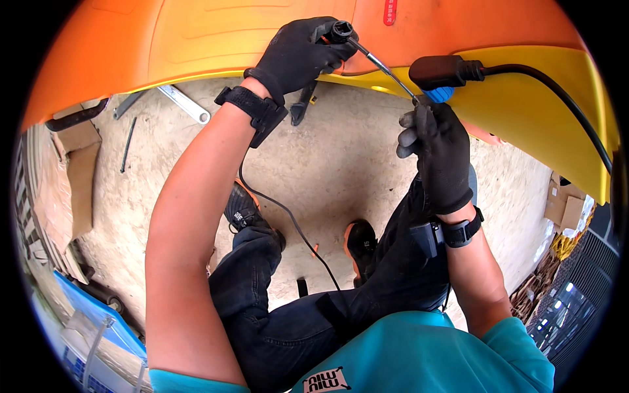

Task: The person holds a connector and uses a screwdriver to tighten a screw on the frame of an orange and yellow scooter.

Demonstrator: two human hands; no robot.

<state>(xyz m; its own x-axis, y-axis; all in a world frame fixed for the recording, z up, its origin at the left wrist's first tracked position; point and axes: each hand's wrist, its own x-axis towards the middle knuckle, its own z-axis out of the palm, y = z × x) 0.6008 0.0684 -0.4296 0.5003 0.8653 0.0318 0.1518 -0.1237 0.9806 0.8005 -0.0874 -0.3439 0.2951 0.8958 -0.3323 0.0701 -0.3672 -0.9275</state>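
Note:
A slim metal socket wrench (380,64) with a dark round socket at its upper-left end slants between my hands in front of the orange and yellow panel. My left hand (298,56), in a black glove, is closed around the socket end, its thumb and fingertips at the dark head. The wrench's lower right end reaches the fingers of my right hand (440,154), also black-gloved and closed on it, with several fingers curled. Just above that hand is a black plug-like connector (438,71) with a blue ring (440,94) and a thick black cable.
The large orange panel (242,33) spans the far side, with a yellow panel (524,85) at the right. On the concrete floor lie a silver wrench-like bar (187,106) and a thin dark rod (128,145). Cardboard (82,183) stands at left; a thin cable (288,213) hangs over my legs.

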